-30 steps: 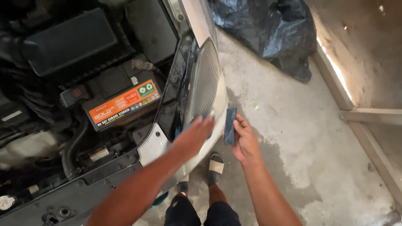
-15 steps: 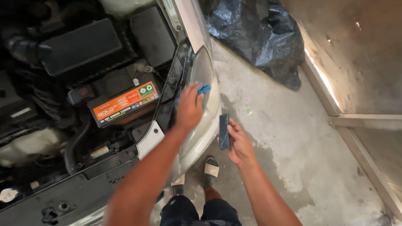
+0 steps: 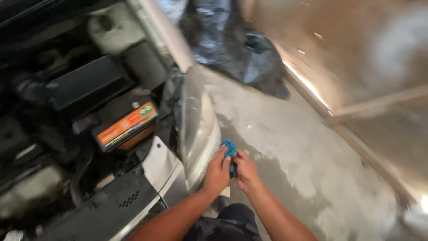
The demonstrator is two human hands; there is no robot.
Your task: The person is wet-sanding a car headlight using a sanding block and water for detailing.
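Note:
My left hand (image 3: 217,172) and my right hand (image 3: 245,171) are pressed together just off the lower corner of a car's headlight (image 3: 191,118). Between them is a blue cloth (image 3: 229,149), gripped by both hands, its top poking out above the fingers. The dark flat piece held in the right hand earlier is hidden or too blurred to make out. The headlight lens is cloudy and sits on the silver front corner of the car (image 3: 162,167). The view is motion blurred.
The hood is open over the engine bay, with a black battery bearing an orange label (image 3: 127,127) and a black cover (image 3: 84,85). A dark plastic sheet (image 3: 240,53) lies on the concrete floor (image 3: 290,147). A wall with a wooden frame (image 3: 374,105) runs along the right.
My left hand came down off the headlight lens with the blue cloth and met my right hand beside the lamp's lower corner. The camera swung, blurring the view.

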